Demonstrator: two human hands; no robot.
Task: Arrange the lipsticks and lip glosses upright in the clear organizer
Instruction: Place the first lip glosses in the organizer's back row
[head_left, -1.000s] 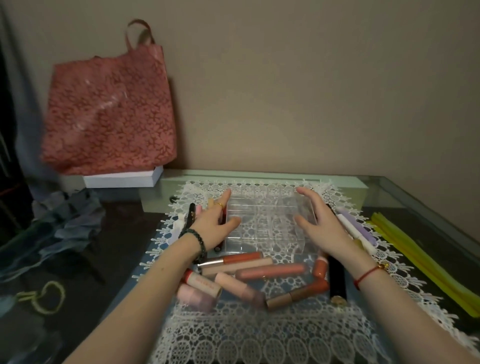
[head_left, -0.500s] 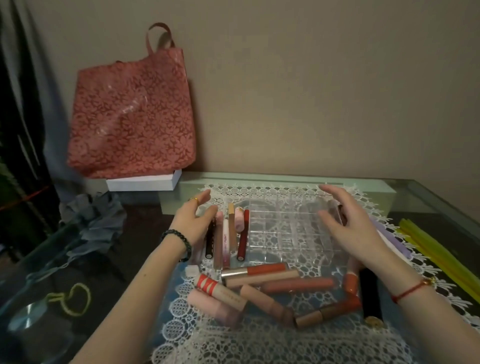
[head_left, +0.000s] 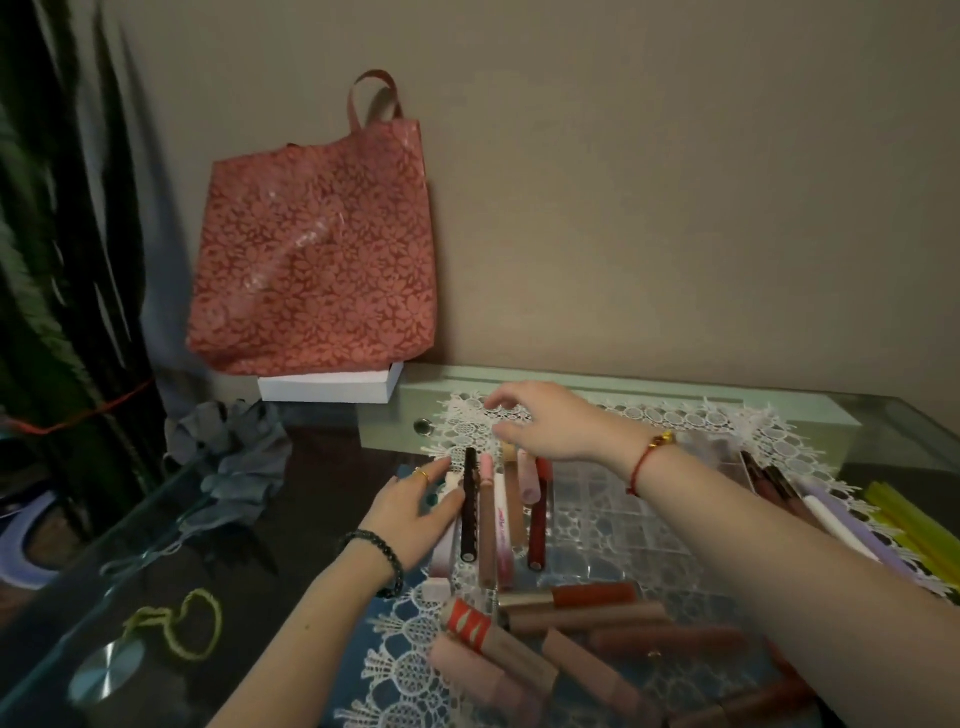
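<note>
The clear organizer (head_left: 644, 512) with its grid of cells sits on the white lace mat (head_left: 670, 421), partly hidden under my right forearm. A row of slim lip glosses (head_left: 488, 525) lies flat just left of it. My left hand (head_left: 415, 512) rests beside that row, fingers straight, touching the black tube (head_left: 470, 504). My right hand (head_left: 550, 421) hovers over the far ends of the row with relaxed fingers, holding nothing. Thicker lipsticks (head_left: 592, 618) lie in a pile at the mat's near side. More tubes (head_left: 779, 488) lie right of the organizer.
A red patterned bag (head_left: 317, 260) stands on a white box (head_left: 327, 387) against the wall at back left. Grey cloth (head_left: 228, 462) and a yellow-green cord loop (head_left: 176, 629) lie on the glass table to the left. Yellow sticks (head_left: 914, 525) lie at the right edge.
My right hand left the organizer's right side and crossed left over it to the far ends of the slim glosses. My left hand dropped to the row. The view swung left.
</note>
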